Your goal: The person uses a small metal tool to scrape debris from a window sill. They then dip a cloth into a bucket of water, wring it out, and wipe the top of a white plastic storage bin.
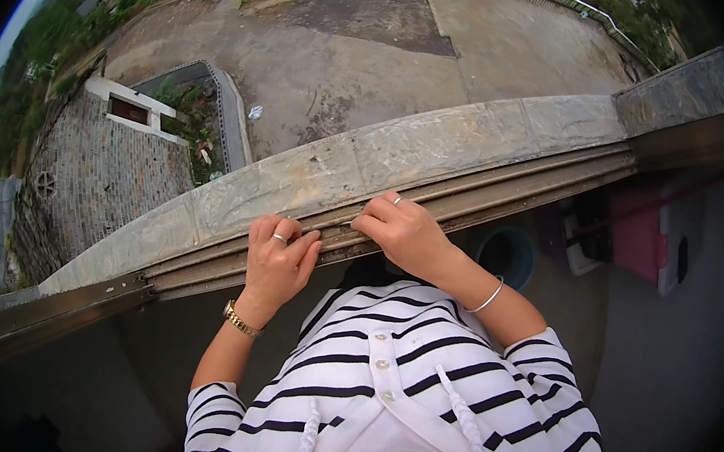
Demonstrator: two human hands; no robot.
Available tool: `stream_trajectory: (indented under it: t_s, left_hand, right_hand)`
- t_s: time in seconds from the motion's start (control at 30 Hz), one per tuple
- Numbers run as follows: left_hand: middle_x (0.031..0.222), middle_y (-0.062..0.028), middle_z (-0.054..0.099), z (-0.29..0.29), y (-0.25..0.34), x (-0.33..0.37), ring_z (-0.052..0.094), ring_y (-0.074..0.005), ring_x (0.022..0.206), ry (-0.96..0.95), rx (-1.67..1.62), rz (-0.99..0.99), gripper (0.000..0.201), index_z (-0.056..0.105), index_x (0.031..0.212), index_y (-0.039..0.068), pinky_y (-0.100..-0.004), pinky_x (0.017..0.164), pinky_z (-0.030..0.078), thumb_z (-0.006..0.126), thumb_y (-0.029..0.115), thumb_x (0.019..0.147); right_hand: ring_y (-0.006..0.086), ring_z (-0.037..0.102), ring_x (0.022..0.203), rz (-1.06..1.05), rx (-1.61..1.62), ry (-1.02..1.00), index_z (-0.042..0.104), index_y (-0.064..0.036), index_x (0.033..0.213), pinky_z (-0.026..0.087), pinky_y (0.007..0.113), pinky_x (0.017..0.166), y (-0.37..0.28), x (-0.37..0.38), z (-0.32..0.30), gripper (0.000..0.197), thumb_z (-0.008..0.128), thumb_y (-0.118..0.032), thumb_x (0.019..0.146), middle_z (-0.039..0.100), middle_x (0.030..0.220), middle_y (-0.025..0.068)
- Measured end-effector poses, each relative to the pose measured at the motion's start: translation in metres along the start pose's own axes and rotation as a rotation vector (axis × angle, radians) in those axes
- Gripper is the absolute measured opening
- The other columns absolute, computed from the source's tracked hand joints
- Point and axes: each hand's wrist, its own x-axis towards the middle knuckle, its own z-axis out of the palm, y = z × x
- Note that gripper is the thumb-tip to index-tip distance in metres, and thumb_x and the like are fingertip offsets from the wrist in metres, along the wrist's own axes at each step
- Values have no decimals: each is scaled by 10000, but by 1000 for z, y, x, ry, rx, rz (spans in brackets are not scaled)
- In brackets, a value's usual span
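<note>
Both hands are at the brown metal window track (505, 185), whose long parallel grooves run along the opening. My left hand (278, 262), with a ring and a gold watch (243, 319) at its wrist, rests over the track with bent fingers, thumb and forefinger close together. A little to the right and farther along, my right hand (405, 234) has its fingertips pressed together down at the grooves. It wears a ring, and a silver bangle (486, 295) circles the wrist. Whatever either hand pinches is too small or hidden to make out.
Beyond the track lies a grey stone sill (439, 146), with a drop to a concrete yard (350, 77) and a tiled roof (114, 176) below. Indoors at the right are a blue bucket (533, 264) and a pink-and-white container (638, 231).
</note>
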Motion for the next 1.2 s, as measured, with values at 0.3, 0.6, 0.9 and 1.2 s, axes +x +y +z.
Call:
stream_trajectory:
  t_s: [0.3, 0.6, 0.9, 1.2]
  left_hand:
    - [944, -82, 547, 5, 15, 8, 492, -274, 935, -157, -89, 42, 294, 669, 1089, 49, -421, 900, 372, 606, 212, 853]
    - [936, -74, 524, 10, 6, 34, 489, -270, 929, -169, -221, 107, 346, 671, 1131, 142, -403, 862, 380, 655, 89, 789]
    - [1363, 4, 502, 14, -3, 71, 356, -302, 1339, -318, -8, 407, 462, 683, 1122, 322, -514, 1128, 230, 661, 73, 734]
    - [1159, -1, 604, 32, -7, 67, 444, -285, 1267, -246, -180, 323, 239, 727, 870, 222, -513, 1103, 275, 699, 70, 686]
  right_hand:
    - [247, 599, 754, 242, 138, 147, 677, -32, 846, 488, 323, 656, 28, -26, -43, 137, 688, 47, 734, 631, 795, 80]
    - [210, 592, 716, 335, 234, 241, 685, -17, 857, 472, 291, 613, 30, -41, -49, 144, 684, 75, 746, 630, 788, 80]
    - [209, 601, 725, 318, 291, 240, 691, -24, 871, 477, 285, 622, 31, -46, -50, 157, 697, 66, 743, 636, 805, 82]
    - [213, 600, 731, 322, 286, 204, 680, -25, 838, 479, 298, 632, 30, -46, -52, 122, 711, 39, 739, 642, 782, 60]
